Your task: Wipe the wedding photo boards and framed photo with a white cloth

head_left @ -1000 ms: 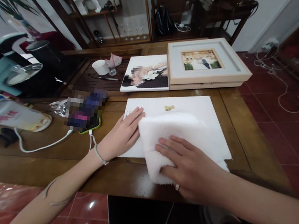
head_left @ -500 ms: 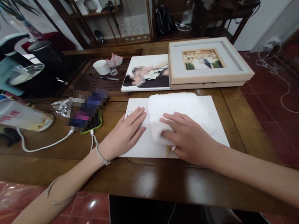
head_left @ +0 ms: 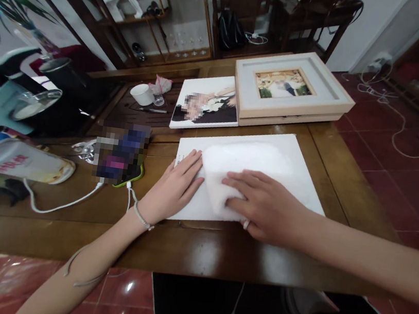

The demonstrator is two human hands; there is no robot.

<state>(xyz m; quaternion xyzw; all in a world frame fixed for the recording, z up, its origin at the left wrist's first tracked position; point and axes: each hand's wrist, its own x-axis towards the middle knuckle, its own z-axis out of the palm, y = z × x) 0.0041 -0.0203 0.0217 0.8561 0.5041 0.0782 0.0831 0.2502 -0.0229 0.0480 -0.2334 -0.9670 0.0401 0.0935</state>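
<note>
A white rectangular board (head_left: 182, 210) lies on the dark wooden table, with small print at its left edge. On the board rests a fluffy white cloth (head_left: 229, 154), folded into a thick pad. My right hand (head_left: 265, 206), with a ring on it, presses on the cloth with curled fingers gripping its front right part. Flat on the board's left side lies my left hand (head_left: 178, 184), fingers stretched out, beside the cloth's left edge. A bracelet circles the left wrist. The cloth hides much of the board's middle.
Behind the board are a photo panel (head_left: 208, 107) and a wooden picture frame (head_left: 293, 117). A white cup (head_left: 142, 94) stands at the back left. Left of my hands lie a phone in a green case (head_left: 128, 179), white cables and a snack bag (head_left: 29, 160).
My right hand has slid the white cloth slightly toward me, to the board's near edge. My left hand has stayed in place.
</note>
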